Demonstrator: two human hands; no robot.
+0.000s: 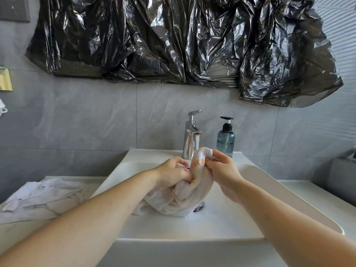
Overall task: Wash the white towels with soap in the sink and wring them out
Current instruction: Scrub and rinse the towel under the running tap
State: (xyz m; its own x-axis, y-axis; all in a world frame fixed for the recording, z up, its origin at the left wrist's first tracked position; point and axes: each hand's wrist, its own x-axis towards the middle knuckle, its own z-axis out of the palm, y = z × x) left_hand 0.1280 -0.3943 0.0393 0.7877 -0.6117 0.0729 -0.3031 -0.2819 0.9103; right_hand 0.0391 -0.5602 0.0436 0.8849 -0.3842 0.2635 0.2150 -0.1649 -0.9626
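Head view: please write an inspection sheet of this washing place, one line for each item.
Surface: white sink set in a white counter.
Job's things: white towel with orange print held over the basin; soap bottle upright beside the faucet.
Clutter: crumpled white cloths on the counter, left of the sink.
Hands: left hand and right hand both grip the towel.
Cables: nothing seen.
Surroundings: grey tiled wall; black plastic sheet hung above the sink.
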